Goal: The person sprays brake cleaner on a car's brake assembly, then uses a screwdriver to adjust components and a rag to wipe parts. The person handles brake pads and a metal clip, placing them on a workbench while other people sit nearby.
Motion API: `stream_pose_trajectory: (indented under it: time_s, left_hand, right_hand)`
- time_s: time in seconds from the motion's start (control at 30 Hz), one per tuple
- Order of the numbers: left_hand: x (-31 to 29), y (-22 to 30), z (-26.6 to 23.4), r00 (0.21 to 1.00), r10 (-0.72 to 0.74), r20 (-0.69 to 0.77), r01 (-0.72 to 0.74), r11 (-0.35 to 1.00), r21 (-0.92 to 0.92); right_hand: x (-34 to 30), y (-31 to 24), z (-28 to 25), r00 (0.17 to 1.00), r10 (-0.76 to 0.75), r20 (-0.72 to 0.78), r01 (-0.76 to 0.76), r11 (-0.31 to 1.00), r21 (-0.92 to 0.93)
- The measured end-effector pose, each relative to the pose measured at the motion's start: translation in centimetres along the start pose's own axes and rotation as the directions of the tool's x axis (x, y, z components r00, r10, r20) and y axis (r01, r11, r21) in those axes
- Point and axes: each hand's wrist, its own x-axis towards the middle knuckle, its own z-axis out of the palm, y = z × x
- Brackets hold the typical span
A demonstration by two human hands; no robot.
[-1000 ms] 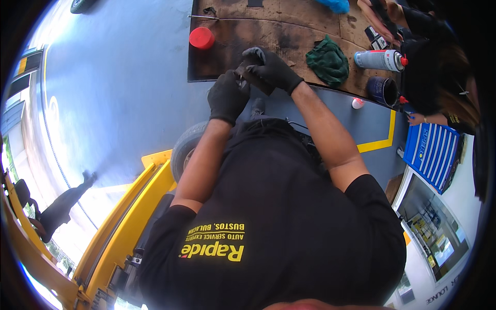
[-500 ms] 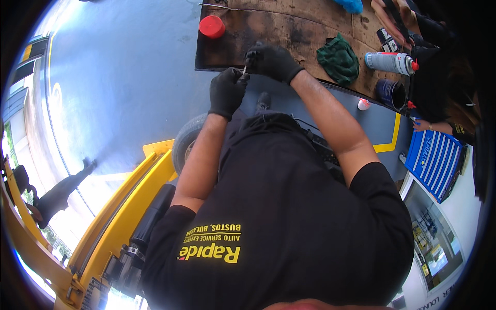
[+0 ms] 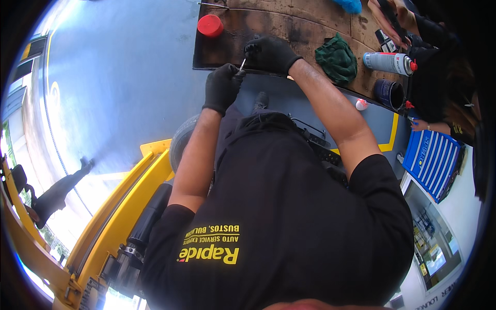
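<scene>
Stained brown sheeting [image 3: 305, 26] is topped near one corner by a red cap [image 3: 210, 26]. On the wearer's side of the red cap, a slim metal piece [image 3: 243, 64] is gripped by its lower end in the left hand [image 3: 222, 90], gloved and closed. To the right of the red cap, the right hand [image 3: 275, 55] is held with gloved fingers curled near the piece's upper end; whether anything is pinched there cannot be told. The piece is judged light, stiff and hardly fragile, though slippery if oily; it is best taken by the shank, between thumb and fingertips. Farther right of the red cap, a crumpled green cloth [image 3: 336, 59] is seen, and farther still, a spray can [image 3: 387, 63] and a dark tin [image 3: 386, 93] are placed
</scene>
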Motion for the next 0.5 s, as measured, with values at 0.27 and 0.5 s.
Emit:
stream_pose_trajectory:
  time_s: [0.27, 0.5]
  left_hand:
    - [0.4, -0.2, 0.2, 1.000, 0.020, 0.014, -0.021, 0.999, 0.042]
    - [0.1, 0.0, 0.4, 0.998, 0.051, -0.031, -0.050, 0.998, 0.031]
  right_hand:
    - [0.4, 0.6, -0.9, 0.998, -0.056, -0.010, 0.056, 0.998, -0.025]
    - [0.6, 0.6, -0.7, 0.996, -0.084, -0.010, 0.084, 0.996, 0.000]
